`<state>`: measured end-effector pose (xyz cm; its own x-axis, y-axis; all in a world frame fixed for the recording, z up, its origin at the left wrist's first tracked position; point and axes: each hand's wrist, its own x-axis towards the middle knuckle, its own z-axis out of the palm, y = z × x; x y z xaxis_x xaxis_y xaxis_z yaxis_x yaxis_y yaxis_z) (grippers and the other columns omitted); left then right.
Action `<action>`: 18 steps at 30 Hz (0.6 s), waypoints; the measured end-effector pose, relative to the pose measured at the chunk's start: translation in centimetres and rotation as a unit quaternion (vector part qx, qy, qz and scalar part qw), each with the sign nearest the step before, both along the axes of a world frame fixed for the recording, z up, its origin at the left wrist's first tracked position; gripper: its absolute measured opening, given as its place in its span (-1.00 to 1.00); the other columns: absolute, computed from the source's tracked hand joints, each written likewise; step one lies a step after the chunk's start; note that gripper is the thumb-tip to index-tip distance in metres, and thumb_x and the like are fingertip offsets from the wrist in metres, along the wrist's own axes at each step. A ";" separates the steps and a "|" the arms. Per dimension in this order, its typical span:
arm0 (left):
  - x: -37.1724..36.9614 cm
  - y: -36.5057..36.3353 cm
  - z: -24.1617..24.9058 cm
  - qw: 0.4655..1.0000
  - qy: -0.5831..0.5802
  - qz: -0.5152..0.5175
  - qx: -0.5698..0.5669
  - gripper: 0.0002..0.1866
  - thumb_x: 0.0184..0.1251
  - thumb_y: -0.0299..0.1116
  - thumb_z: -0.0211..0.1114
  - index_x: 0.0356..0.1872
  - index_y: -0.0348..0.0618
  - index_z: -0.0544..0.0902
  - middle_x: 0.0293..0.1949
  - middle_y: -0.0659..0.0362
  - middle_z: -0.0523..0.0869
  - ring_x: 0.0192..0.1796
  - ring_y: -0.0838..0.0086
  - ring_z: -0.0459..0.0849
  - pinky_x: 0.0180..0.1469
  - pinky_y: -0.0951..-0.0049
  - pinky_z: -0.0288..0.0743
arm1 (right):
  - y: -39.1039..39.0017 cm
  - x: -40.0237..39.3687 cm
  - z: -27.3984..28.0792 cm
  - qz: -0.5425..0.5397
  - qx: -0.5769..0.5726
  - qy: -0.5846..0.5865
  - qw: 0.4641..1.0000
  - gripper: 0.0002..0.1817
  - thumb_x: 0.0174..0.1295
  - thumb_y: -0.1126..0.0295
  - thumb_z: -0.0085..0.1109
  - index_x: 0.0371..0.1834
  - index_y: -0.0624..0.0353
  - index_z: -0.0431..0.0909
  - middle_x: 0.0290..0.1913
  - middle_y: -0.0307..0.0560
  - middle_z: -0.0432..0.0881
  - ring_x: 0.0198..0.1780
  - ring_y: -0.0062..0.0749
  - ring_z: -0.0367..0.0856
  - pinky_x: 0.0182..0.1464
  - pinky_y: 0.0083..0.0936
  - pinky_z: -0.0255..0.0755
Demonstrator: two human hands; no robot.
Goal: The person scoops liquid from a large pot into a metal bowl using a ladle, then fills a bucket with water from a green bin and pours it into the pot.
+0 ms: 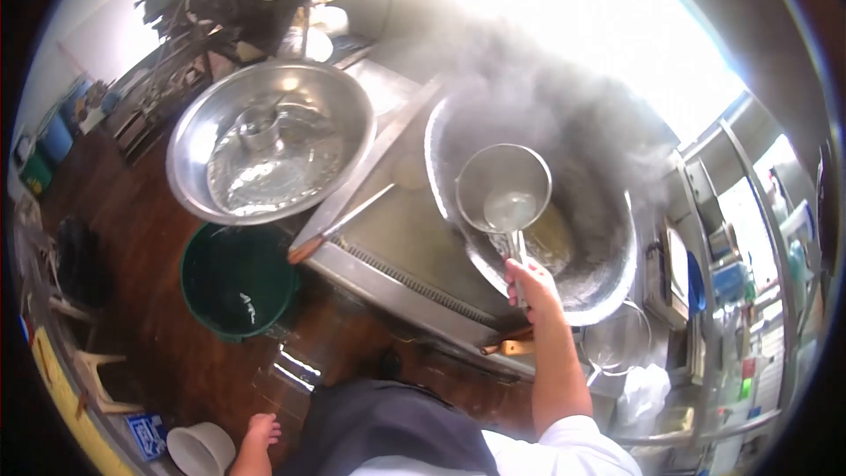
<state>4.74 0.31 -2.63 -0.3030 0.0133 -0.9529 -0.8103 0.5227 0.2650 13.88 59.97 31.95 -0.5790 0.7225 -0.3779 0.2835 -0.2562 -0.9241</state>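
Observation:
My right hand (533, 286) is closed around the handle of a metal dipper (504, 167). A little clear-looking liquid sits at the bottom of the dipper, which is held over a large steaming wok (617, 264). Yellowish liquid (555, 234) shows lower in the wok, partly behind the dipper. Down by my side, my left hand (263, 430) hangs with loosely bent fingers and nothing visible in it. The nearest thing to it is a pale bucket (201, 451) on the floor.
A wide steel basin (189, 185) of water, holding a small metal pot (259, 130), stands left above a green tub (198, 300). A wooden-handled tool (308, 247) lies across the metal counter (405, 256). Right of the wok are a round strainer (617, 339) and shelves (749, 300).

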 end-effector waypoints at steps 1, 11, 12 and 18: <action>-0.2 0.3 0.4 1.000 0.003 -0.006 -0.010 -0.64 0.36 -0.16 0.13 0.06 -0.13 0.43 -0.10 -0.02 0.63 -0.11 0.10 0.64 -0.14 -0.03 0.52 | 2.4 1.5 -0.3 -0.008 0.012 0.004 1.000 -0.78 0.19 0.27 0.26 -0.22 0.12 0.50 -0.51 -0.28 0.49 -0.64 -0.60 0.41 -0.66 -0.60 0.30; -2.3 8.7 7.7 0.994 0.057 -0.023 -0.093 -0.77 0.33 -0.26 0.15 -0.08 -0.10 0.54 -0.33 0.18 0.65 -0.42 0.46 0.60 -0.47 0.41 0.48 | 32.7 13.7 -15.6 -0.136 0.255 -0.379 0.879 -0.72 0.09 0.27 0.29 -0.23 0.18 0.51 -0.44 -0.06 0.61 -0.53 -0.33 0.57 -0.48 -0.36 0.44; -2.3 10.0 8.8 0.993 0.054 -0.020 -0.105 -0.77 0.33 -0.26 0.15 -0.08 -0.10 0.54 -0.33 0.18 0.65 -0.42 0.46 0.60 -0.47 0.41 0.48 | 34.5 14.2 -17.1 -0.167 0.312 -0.456 0.816 -0.69 0.07 0.27 0.29 -0.17 0.17 0.53 -0.36 0.01 0.66 -0.43 -0.22 0.65 -0.37 -0.28 0.50; -2.3 16.2 12.0 0.992 0.086 -0.047 -0.079 -0.87 0.25 -0.35 0.16 -0.24 -0.11 0.60 -0.40 0.24 0.64 -0.47 0.60 0.57 -0.54 0.59 0.39 | 42.2 14.6 -20.3 -0.218 0.285 -0.539 0.762 -0.59 0.08 0.24 0.10 -0.01 0.16 0.50 -0.07 0.22 0.64 -0.02 0.15 0.60 0.04 -0.09 0.45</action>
